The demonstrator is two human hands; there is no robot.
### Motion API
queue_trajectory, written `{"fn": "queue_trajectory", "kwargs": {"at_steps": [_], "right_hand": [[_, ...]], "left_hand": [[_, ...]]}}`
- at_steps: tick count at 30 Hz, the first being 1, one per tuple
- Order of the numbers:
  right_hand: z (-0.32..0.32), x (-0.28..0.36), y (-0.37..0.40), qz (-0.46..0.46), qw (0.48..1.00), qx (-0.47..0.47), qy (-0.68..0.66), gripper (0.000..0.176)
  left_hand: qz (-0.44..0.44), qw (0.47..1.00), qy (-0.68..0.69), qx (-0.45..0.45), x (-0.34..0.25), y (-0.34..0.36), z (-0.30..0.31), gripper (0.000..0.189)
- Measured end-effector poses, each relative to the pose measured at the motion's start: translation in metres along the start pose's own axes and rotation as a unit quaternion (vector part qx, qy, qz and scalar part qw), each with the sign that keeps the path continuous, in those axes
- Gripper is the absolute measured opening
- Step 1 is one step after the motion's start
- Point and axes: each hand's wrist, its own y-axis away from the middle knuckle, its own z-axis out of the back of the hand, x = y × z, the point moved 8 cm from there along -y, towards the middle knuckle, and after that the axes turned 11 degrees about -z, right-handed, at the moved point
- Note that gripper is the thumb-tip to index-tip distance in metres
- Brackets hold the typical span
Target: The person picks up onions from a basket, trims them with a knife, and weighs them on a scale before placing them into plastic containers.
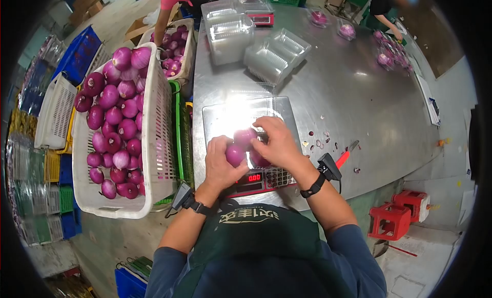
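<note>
Three red onions (236, 154) sit close together over the metal pan of a red weighing scale (213, 117), partly covered by my hands. My left hand (220, 163) curls round the nearest-left onion, thumb at its lower side. My right hand (280, 144) is bent over the upper onion (245, 136) and the partly hidden onion at the right, its fingers against them. Whether a clear tray lies beneath the onions is hard to tell through the glare. Red digits on the scale's display (254, 178) read 0.00.
A white crate of red onions (117, 214) stands at my left, another crate (190, 57) beyond it. Clear plastic containers (230, 39) are stacked behind the scale. A red-handled knife (344, 158) and peel scraps lie at the right. Two people work across the steel table (359, 103).
</note>
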Motion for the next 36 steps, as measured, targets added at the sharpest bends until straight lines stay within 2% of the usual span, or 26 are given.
{"fn": "queue_trajectory", "kwargs": {"at_steps": [3,5,7,9,11,12,13,15,17,19,20,21,23,25,26,27,29,31,32,33,34,35,36], "right_hand": [[0.015,-0.011,0.005,-0.032,0.999,-0.029,-0.011,0.032],[0.029,-0.032,0.009,-0.144,0.986,-0.059,-0.065,0.028],[0.038,-0.044,0.006,-0.130,0.988,-0.075,-0.037,0.029],[0.041,-0.072,0.006,-0.242,0.965,-0.072,-0.069,0.032],[0.037,-0.096,0.001,-0.283,0.952,-0.073,-0.092,0.040],[0.031,-0.113,-0.002,-0.311,0.940,-0.063,-0.123,0.043],[0.025,-0.125,-0.007,-0.339,0.926,-0.052,-0.154,0.045],[0.017,-0.137,-0.022,-0.352,0.912,-0.056,-0.202,0.054],[0.012,-0.128,-0.033,-0.436,0.865,-0.007,-0.247,0.070],[0.002,-0.138,-0.043,-0.468,0.842,0.028,-0.266,0.070],[0.002,-0.140,-0.044,-0.467,0.843,0.030,-0.265,0.070],[0.004,-0.137,-0.049,-0.445,0.852,0.032,-0.275,0.070],[0.014,-0.129,-0.053,-0.415,0.864,0.026,-0.284,0.071],[0.039,-0.083,-0.034,-0.243,0.961,0.056,-0.116,0.073],[0.052,-0.059,-0.017,-0.072,0.997,0.009,-0.014,0.072],[0.057,-0.035,0.015,0.095,0.990,-0.035,0.100,0.072],[0.046,-0.032,0.059,-0.083,0.983,0.155,0.044,0.077],[0.035,-0.027,0.084,-0.243,0.930,0.260,-0.094,0.083],[0.025,-0.031,0.092,-0.255,0.932,0.240,-0.093,0.083],[0.009,-0.052,0.100,-0.347,0.890,0.178,-0.238,0.078],[-0.003,-0.071,0.111,-0.421,0.817,0.109,-0.379,0.073],[-0.008,-0.078,0.117,-0.422,0.817,0.094,-0.381,0.073],[-0.013,-0.085,0.121,-0.428,0.808,0.100,-0.393,0.064]], "left_hand": [[-0.042,0.998,-0.041,0.035,-0.004,-0.004,-0.002,0.055],[-0.045,0.996,-0.051,0.053,-0.003,-0.003,-0.003,0.057],[-0.038,0.998,-0.027,0.038,-0.006,-0.002,0.005,0.056],[-0.028,0.999,-0.005,0.025,-0.006,0.004,0.016,0.056],[0.156,0.982,0.093,-0.061,0.023,0.027,0.036,0.057],[0.208,0.967,0.120,-0.086,0.038,0.041,0.043,0.055],[0.304,0.930,0.179,-0.108,0.044,0.055,0.050,0.050],[0.364,0.884,0.253,-0.148,0.057,0.072,0.060,0.043],[0.373,0.876,0.253,-0.173,0.057,0.083,0.066,0.038],[0.439,0.806,0.365,-0.156,0.055,0.095,0.050,0.032],[0.450,0.795,0.388,-0.123,0.051,0.096,0.042,0.033],[0.448,0.795,0.389,-0.125,0.047,0.095,0.041,0.033],[0.477,0.717,0.503,-0.066,0.030,0.093,0.018,0.035],[0.444,0.704,0.551,-0.062,0.022,0.087,0.013,0.034],[0.441,0.702,0.554,-0.074,0.022,0.087,0.015,0.032],[0.438,0.699,0.560,-0.079,0.023,0.088,0.015,0.030],[0.461,0.675,0.566,-0.111,0.021,0.087,0.014,0.028],[0.462,0.705,0.529,-0.098,0.040,0.092,0.005,0.012],[0.463,0.718,0.511,-0.090,0.047,0.092,0.002,0.008],[0.463,0.732,0.492,-0.088,0.051,0.089,0.000,0.007],[0.463,0.742,0.478,-0.085,0.047,0.082,0.000,0.010],[0.454,0.760,0.460,-0.075,0.046,0.079,0.001,0.010],[0.451,0.763,0.457,-0.071,0.048,0.077,0.000,0.010]]}}
